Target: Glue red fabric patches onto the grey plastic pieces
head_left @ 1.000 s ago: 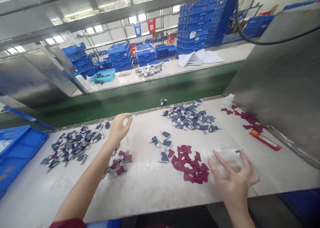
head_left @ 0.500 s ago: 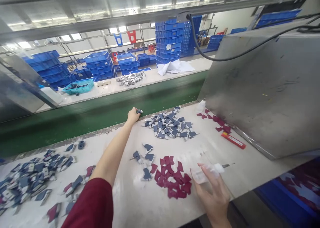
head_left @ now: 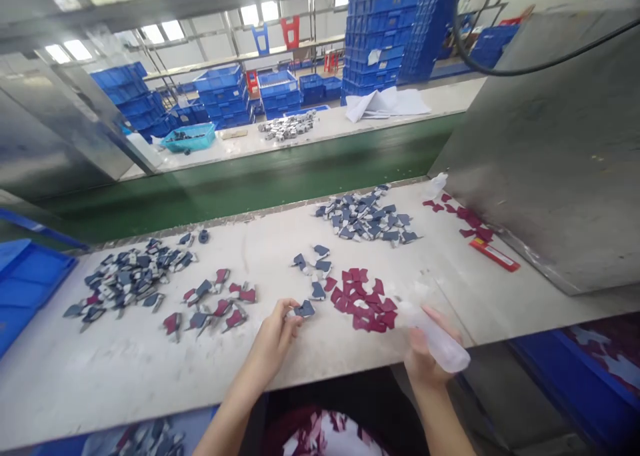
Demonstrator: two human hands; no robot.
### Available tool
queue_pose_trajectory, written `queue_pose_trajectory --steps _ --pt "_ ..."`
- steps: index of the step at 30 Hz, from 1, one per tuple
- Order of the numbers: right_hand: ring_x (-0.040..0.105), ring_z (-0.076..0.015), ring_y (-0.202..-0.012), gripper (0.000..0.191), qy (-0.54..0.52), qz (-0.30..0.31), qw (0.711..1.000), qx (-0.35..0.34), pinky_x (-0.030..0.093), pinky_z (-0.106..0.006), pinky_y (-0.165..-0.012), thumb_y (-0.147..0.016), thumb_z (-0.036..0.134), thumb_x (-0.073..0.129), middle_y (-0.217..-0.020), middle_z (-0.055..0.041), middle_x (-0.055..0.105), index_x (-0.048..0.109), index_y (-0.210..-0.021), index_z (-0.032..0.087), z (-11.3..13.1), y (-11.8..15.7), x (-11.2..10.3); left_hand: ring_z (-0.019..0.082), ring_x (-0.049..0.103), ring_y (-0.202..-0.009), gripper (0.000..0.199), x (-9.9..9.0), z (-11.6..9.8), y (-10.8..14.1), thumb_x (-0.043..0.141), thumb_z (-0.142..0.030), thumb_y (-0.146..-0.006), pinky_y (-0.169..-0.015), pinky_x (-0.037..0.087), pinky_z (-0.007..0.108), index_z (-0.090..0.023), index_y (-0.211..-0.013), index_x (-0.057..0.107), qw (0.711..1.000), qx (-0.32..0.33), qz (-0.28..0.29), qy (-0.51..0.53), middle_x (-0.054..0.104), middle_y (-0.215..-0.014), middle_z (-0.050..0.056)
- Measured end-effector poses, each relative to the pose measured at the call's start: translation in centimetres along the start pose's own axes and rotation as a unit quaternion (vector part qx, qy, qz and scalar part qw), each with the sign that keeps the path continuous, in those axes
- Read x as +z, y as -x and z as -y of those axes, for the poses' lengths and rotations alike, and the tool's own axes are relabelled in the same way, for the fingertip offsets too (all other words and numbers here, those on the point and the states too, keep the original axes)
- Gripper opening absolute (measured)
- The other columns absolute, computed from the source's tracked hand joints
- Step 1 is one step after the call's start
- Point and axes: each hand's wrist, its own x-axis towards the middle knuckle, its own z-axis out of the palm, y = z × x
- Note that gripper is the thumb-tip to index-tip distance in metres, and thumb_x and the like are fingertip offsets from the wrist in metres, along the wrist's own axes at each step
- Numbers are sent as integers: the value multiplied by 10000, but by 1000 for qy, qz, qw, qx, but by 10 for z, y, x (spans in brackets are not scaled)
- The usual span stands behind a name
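Between the fingertips of my left hand (head_left: 274, 333) is a small grey-blue and white moulded piece (head_left: 305, 309), held just above the table's near part. My right hand (head_left: 424, 361) is wrapped round a translucent white squeeze bottle (head_left: 446, 347), its base toward the lower right and its tip end toward the maroon pieces. Those flat maroon pieces (head_left: 357, 296) lie spread between my hands. A few loose grey-blue pieces (head_left: 319, 291) rest just beyond my left hand, and a larger heap of them (head_left: 363, 216) lies farther back. Left of my left hand are several pieces with maroon patches (head_left: 221, 307).
A big heap of grey-blue pieces (head_left: 131, 276) covers the table's left side. At the right are a red packet (head_left: 495, 255), more maroon pieces (head_left: 470, 217) and a metal housing (head_left: 545, 169). A green belt (head_left: 240, 188) runs behind; a blue crate (head_left: 33, 279) stands far left.
My left hand has come back from the table's far edge toward me, with a grey-blue piece in its fingers. The right hand has turned the bottle over. The view has shifted left and down.
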Motion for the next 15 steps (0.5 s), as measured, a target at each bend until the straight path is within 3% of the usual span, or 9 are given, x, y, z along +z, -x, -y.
queue_pose_trajectory --steps 7,15 --pt "710 -229 -666 243 -79 186 976 85 590 -337 -590 -809 350 721 -827 -91 754 733 -959 160 65 23 15 248 704 -963 131 16 17 14 533 -218 -893 -856 542 379 -217 -1016 579 996 43 -53 -64 731 -1027 90" --pt "733 -237 -662 175 -118 259 954 97 616 -327 -588 -836 306 694 -810 -93 768 750 -911 158 78 23 28 227 695 -933 131 18 24 17 531 -169 -894 -853 547 360 -212 -1004 588 994 92 -56 -25 720 -985 74"
